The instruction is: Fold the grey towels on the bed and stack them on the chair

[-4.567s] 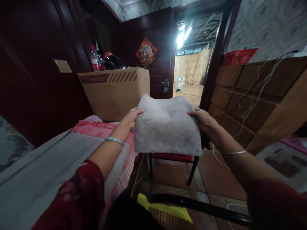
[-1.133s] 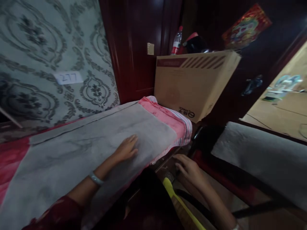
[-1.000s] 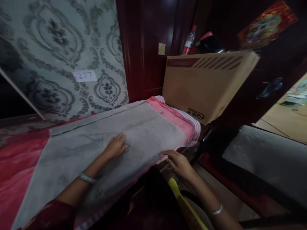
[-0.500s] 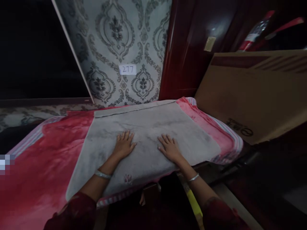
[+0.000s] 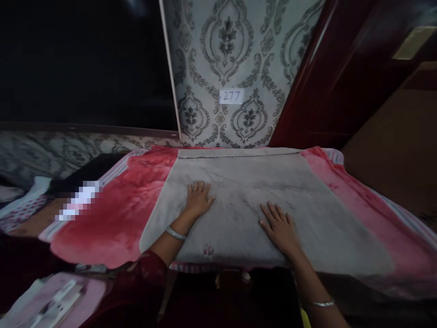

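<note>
A grey towel-like cloth [image 5: 235, 228] lies spread over a red and pink blanket [image 5: 116, 218] with striped edges. Its far edge is folded over in a narrow strip, and a small floral mark shows close to the near edge. My left hand [image 5: 198, 199] rests palm down on the grey cloth, left of its middle, fingers spread. On the right half my right hand [image 5: 280, 228] also lies flat with fingers apart. Neither hand grips anything. A silvery bangle circles each wrist.
A dark television screen [image 5: 82, 64] stands behind at the left. The patterned wall carries a paper label [image 5: 231, 96] reading 277. To the right are a dark red door panel [image 5: 317, 91] and a cardboard box [image 5: 389, 141]. A pink item [image 5: 94, 289] sits at lower left.
The view has turned left, so the scene sits further right and more of the left side shows. My right hand is slightly farther from my left; both stay flat on the cloth.
</note>
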Tool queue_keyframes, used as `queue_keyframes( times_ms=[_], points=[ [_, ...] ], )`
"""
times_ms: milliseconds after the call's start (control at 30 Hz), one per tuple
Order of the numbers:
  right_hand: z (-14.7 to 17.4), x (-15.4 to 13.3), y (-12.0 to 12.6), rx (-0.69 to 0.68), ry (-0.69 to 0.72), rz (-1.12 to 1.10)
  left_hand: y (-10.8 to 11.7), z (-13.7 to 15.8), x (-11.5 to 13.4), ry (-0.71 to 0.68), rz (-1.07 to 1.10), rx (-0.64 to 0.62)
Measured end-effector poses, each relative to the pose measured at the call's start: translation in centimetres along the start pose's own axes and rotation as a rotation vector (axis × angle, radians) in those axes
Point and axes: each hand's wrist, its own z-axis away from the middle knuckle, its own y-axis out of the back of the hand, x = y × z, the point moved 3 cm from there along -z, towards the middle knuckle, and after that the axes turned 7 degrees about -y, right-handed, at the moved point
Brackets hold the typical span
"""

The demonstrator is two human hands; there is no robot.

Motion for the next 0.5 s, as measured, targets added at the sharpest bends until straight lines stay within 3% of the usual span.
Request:
queue_keyframes(
  times_ms=[267, 500],
  points=[
    [0.1, 0.4, -0.7, 0.026, 0.031, 0.025, 1.7, 3.0, -7.5, 0.322, -0.069, -0.002],
    [-0.1, 0.7, -1.4, 0.059, 0.04, -0.005, 2.2, 4.7, -9.1, 0.466, -0.088, 0.033]
  ],
)
